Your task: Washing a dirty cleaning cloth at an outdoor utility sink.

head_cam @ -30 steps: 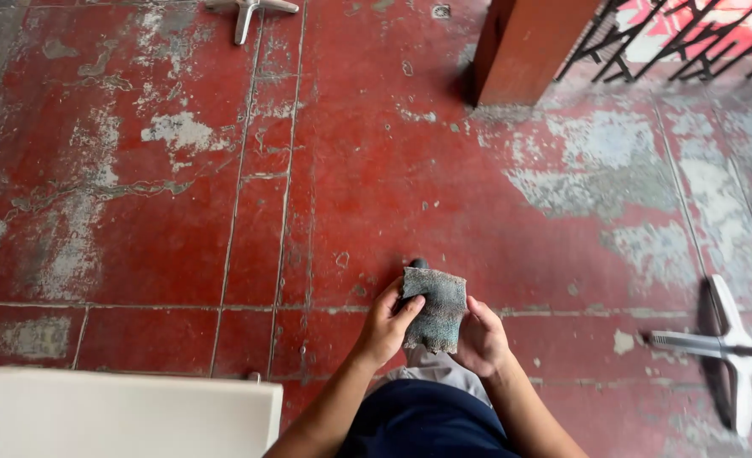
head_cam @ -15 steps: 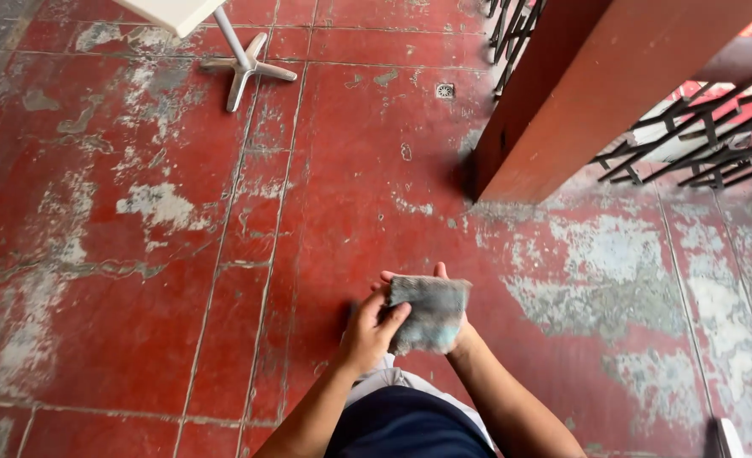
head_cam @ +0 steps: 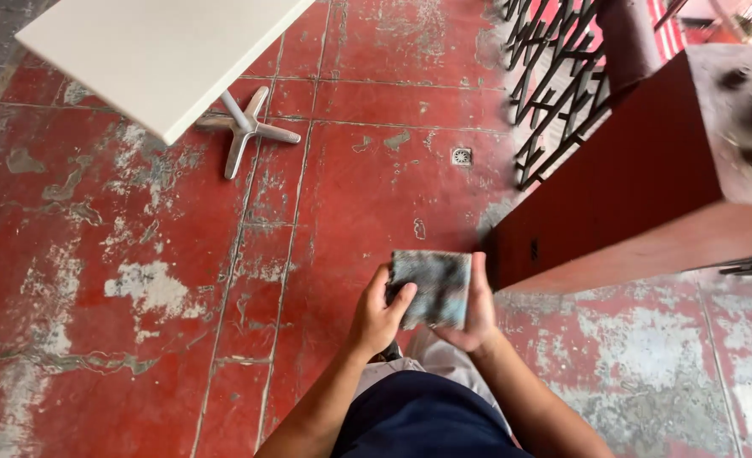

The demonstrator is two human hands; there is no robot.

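Both my hands hold a folded grey-blue cloth (head_cam: 431,287) in front of my waist, above a worn red tiled floor. My left hand (head_cam: 378,315) grips its left edge with the thumb on top. My right hand (head_cam: 476,312) supports the right edge and the underside, fingers curled around it. The cloth is a small flat rectangle, mottled and dirty-looking. My forearms run down to the bottom edge of the view, over dark blue clothing.
A white table top (head_cam: 151,51) stands at the upper left on a metal cross-shaped foot (head_cam: 245,129). A red-brown pillar (head_cam: 647,195) rises at the right, with a black metal railing (head_cam: 554,93) behind it. A small floor drain (head_cam: 462,156) lies in the tiles.
The view has swung forward and up: the white table has come into view at the upper left and the pillar is closer at the right. The cloth stays in both hands.
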